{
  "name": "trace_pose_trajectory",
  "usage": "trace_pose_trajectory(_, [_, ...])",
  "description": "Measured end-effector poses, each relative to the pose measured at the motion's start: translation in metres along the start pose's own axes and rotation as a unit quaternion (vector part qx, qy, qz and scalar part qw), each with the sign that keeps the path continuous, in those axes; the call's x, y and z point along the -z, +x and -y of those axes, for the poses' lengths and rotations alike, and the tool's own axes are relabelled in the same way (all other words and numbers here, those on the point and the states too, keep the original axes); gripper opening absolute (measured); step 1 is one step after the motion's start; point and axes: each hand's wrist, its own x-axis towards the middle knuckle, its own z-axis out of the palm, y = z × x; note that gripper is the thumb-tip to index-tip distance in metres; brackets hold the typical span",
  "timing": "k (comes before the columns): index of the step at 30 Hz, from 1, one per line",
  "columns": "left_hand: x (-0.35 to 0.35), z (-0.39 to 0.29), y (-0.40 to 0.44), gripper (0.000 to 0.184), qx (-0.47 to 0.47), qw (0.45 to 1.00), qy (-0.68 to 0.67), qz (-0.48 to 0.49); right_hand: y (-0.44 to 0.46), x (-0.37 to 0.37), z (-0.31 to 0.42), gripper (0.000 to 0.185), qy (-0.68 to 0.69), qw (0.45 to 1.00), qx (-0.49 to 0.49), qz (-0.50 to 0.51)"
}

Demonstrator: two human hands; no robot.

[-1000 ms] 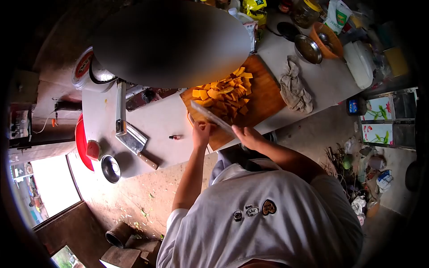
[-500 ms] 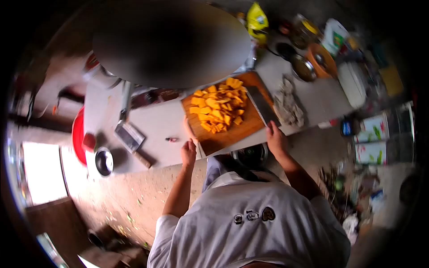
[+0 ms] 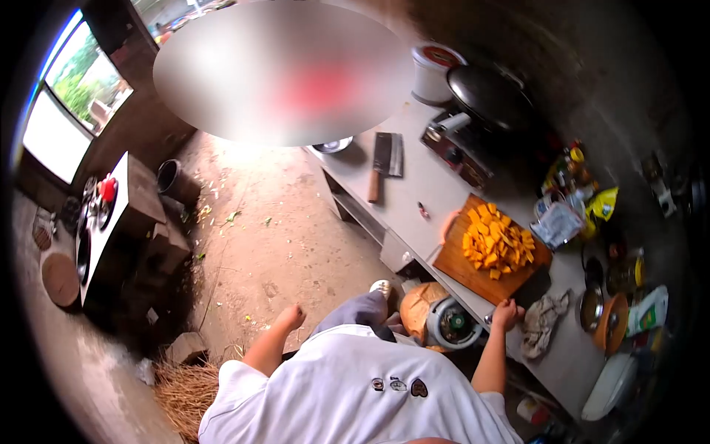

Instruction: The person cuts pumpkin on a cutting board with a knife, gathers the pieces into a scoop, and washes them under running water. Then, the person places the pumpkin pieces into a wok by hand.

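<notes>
The left hand [image 3: 292,317] hangs over the floor [image 3: 292,259], elbow bent, fingers curled together. The right hand [image 3: 506,315] reaches to the bench [image 3: 416,200] edge near the cutting board [image 3: 462,268], its grip unclear. Orange pieces [image 3: 497,240] lie heaped on the board.

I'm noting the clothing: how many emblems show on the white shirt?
3, in a row on the white shirt: small emblem at picture left, oval emblem in the middle, dark heart-shaped emblem at right. Others may be hidden.
</notes>
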Motion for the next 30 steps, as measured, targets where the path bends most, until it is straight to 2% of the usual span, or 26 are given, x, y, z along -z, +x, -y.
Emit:
trace_pose_trajectory(2, [-0.001, 0.054, -0.024, 0.034, 0.107, 0.988, -0.010, 0.114, -0.003, -0.009, -0.006, 0.021, 0.000, 1.000, 0.014, -0.011])
trace_pose_trajectory(4, [-0.021, 0.097, -0.023, 0.042, 0.204, 0.971, -0.023, 0.122, -0.022, -0.009, 0.004, 0.017, 0.047, 0.990, 0.115, -0.065])
trace_pose_trajectory(6, [-0.009, 0.109, -0.020, 0.048, 0.189, 0.970, 0.050, 0.148, -0.063, -0.005, 0.030, 0.010, 0.086, 0.969, 0.223, -0.070])
trace_pose_trajectory(7, [-0.031, 0.134, 0.013, 0.046, 0.105, 0.987, 0.095, 0.074, -0.085, -0.008, 0.041, 0.010, 0.088, 0.951, 0.293, -0.055])
trace_pose_trajectory(8, [-0.047, 0.156, 0.052, 0.045, 0.123, 0.984, 0.048, 0.120, -0.114, -0.017, 0.056, 0.009, 0.115, 0.930, 0.341, -0.071])
trace_pose_trajectory(9, [-0.008, 0.127, 0.054, 0.044, 0.145, 0.975, 0.002, 0.165, -0.139, -0.025, 0.067, 0.010, 0.122, 0.919, 0.373, -0.021])
trace_pose_trajectory(10, [0.019, 0.105, 0.045, 0.039, 0.088, 0.995, -0.037, 0.018, -0.165, -0.036, 0.080, 0.011, 0.116, 0.899, 0.422, -0.013])
trace_pose_trajectory(11, [0.010, 0.116, 0.078, 0.037, 0.034, 0.992, -0.093, -0.074, -0.173, -0.078, 0.074, 0.016, 0.121, 0.879, 0.460, 0.037])
trace_pose_trajectory(12, [0.083, 0.089, 0.050, 0.035, 0.044, 0.989, -0.139, 0.007, -0.190, -0.099, 0.087, 0.016, 0.107, 0.868, 0.469, 0.122])
trace_pose_trajectory(13, [0.120, 0.083, 0.046, 0.037, 0.037, 0.976, -0.209, 0.042, -0.202, -0.117, 0.108, 0.017, 0.074, 0.858, 0.466, 0.204])
trace_pose_trajectory(15, [0.145, 0.114, 0.067, 0.035, -0.005, 0.986, -0.166, -0.032, -0.225, -0.146, 0.165, 0.018, -0.003, 0.828, 0.446, 0.340])
trace_pose_trajectory(16, [0.152, 0.141, 0.070, 0.035, 0.011, 0.983, -0.180, -0.037, -0.233, -0.156, 0.197, 0.019, -0.038, 0.810, 0.438, 0.387])
trace_pose_trajectory(20, [0.160, 0.257, 0.102, 0.034, 0.016, 0.957, -0.264, -0.117, -0.259, -0.196, 0.342, 0.024, -0.083, 0.760, 0.431, 0.480])
trace_pose_trajectory(22, [0.162, 0.320, 0.105, 0.035, 0.149, 0.929, -0.304, -0.151, -0.277, -0.211, 0.414, 0.026, -0.071, 0.751, 0.415, 0.508])
trace_pose_trajectory(24, [0.158, 0.368, 0.100, 0.036, 0.215, 0.892, -0.354, -0.180, -0.299, -0.229, 0.485, 0.029, -0.069, 0.742, 0.406, 0.529])
trace_pose_trajectory(28, [0.159, 0.415, 0.089, 0.039, 0.393, 0.805, -0.419, -0.150, -0.337, -0.293, 0.613, 0.030, -0.135, 0.705, 0.440, 0.539])
trace_pose_trajectory(30, [0.143, 0.432, 0.100, 0.039, 0.442, 0.784, -0.424, -0.102, -0.354, -0.326, 0.672, 0.030, -0.178, 0.672, 0.465, 0.548])
